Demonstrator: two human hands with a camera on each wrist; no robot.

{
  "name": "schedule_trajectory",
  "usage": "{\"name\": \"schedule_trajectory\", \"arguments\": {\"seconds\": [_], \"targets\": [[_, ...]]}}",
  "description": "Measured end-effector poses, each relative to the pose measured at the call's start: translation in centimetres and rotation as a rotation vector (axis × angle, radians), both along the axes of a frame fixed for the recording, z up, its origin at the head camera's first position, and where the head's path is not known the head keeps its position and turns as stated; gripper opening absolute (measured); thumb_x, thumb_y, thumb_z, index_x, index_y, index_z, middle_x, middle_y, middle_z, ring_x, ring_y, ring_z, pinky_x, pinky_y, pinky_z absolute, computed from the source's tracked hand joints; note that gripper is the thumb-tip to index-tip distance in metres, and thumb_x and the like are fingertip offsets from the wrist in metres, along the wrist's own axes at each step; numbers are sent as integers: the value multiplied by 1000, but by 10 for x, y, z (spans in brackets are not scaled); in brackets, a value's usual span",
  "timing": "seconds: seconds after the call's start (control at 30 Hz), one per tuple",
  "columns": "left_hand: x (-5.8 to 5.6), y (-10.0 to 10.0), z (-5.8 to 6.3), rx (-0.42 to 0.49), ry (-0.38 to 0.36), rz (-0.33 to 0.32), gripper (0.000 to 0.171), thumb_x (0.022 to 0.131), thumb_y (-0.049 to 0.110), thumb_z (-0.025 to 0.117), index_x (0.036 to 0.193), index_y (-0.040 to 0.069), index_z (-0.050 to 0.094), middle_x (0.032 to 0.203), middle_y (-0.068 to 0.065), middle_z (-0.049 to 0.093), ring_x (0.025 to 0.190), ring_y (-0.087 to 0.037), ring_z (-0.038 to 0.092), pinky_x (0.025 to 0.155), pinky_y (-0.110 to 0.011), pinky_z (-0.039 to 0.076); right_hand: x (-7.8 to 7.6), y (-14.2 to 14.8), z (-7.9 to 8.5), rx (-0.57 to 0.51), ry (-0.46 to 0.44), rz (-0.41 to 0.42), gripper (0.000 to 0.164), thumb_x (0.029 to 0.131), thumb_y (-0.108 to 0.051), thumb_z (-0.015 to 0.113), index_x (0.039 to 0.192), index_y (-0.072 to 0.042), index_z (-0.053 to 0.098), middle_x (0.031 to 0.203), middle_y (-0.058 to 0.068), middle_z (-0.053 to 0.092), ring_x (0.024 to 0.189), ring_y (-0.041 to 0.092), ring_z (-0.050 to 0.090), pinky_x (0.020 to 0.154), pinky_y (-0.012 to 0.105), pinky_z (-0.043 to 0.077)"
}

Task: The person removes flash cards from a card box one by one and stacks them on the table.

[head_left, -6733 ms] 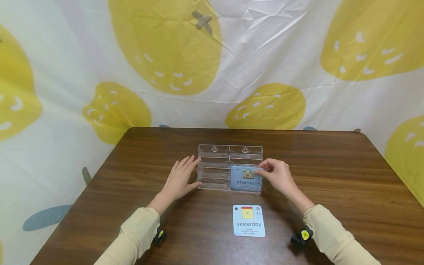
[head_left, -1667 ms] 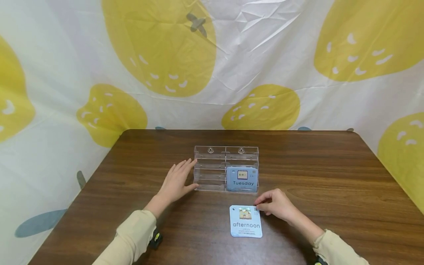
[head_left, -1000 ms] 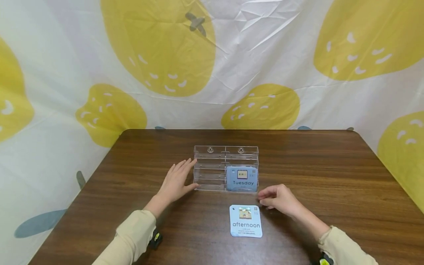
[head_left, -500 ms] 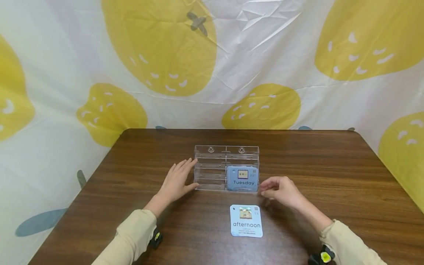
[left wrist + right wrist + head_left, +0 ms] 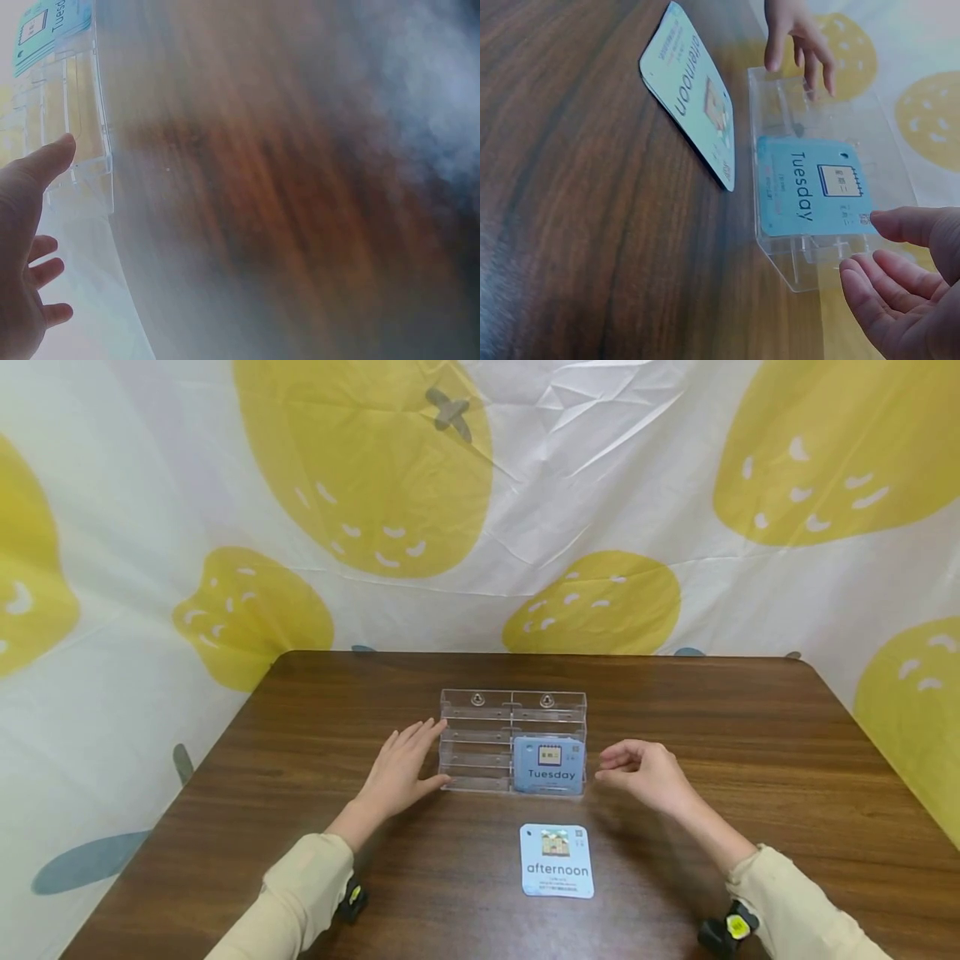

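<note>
A transparent acrylic card rack [image 5: 477,760] with two columns of pockets stands on the table. In its lower right pocket sits a pale blue flashcard reading "Tuesday" [image 5: 551,767], with more card edges behind it. My left hand [image 5: 401,768] rests spread against the rack's left side, thumb and fingertips at its edge. Just right of the rack hovers my right hand [image 5: 648,772], fingers loosely bent and nothing between them; in the right wrist view its thumb overlaps the corner of the Tuesday card [image 5: 810,187]. An "afternoon" flashcard [image 5: 557,860] lies face up on the table in front.
The brown wood-grain table [image 5: 420,893] has rounded far corners. Behind it hangs a white curtain [image 5: 420,618] printed with yellow lemons. A black wrist camera [image 5: 727,930] is strapped below the right sleeve.
The afternoon card has moved from the rack to the table, where the yesterday card showed; Tuesday now shows in the rack. My right hand has risen from the table card to the rack's right side.
</note>
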State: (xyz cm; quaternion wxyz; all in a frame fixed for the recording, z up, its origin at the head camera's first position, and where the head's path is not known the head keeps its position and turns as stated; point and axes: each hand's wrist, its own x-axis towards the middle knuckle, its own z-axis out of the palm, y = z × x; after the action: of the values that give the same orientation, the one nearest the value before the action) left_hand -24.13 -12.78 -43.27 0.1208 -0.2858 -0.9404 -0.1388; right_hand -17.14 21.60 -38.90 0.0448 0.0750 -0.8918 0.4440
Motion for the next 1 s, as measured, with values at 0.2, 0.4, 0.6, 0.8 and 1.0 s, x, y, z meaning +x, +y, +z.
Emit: {"name": "schedule_trajectory", "arguments": {"seconds": [0.2,0.4,0.6,0.8,1.0], "targets": [[0,0,1,1,-7,-1,80,76,39,71,142,15,31,139,-15,39,127,-32,36,103,-55,26,-5,1,2,11,12,-37,26,75,-10,72,94,6,64,84,13,68,73,18,63,63,22,49],[1,0,1,9,-5,-6,79,76,38,71,141,15,32,139,-15,40,127,-33,36,102,-55,26,-12,0,-3,11,68,-12,26,75,-7,72,94,6,63,85,17,67,74,21,64,65,22,50],[1,0,1,4,-4,-6,79,76,38,71,141,15,32,138,-16,40,127,-32,36,102,-55,27,-19,-5,-8,10,109,20,25,74,-5,73,93,7,63,82,15,67,72,21,64,65,23,51],[1,0,1,2,-6,-9,79,76,38,71,142,15,31,139,-15,40,127,-33,36,102,-55,26,-22,-10,-9,14,100,-2,21,75,-6,72,91,4,64,78,9,67,70,17,61,62,22,50],[1,0,1,-4,3,-9,79,76,39,71,141,15,32,139,-15,40,127,-32,36,102,-55,27,-25,-14,-10,-4,128,-31,18,73,-6,73,87,3,65,75,9,66,66,14,60,59,21,49]]}}
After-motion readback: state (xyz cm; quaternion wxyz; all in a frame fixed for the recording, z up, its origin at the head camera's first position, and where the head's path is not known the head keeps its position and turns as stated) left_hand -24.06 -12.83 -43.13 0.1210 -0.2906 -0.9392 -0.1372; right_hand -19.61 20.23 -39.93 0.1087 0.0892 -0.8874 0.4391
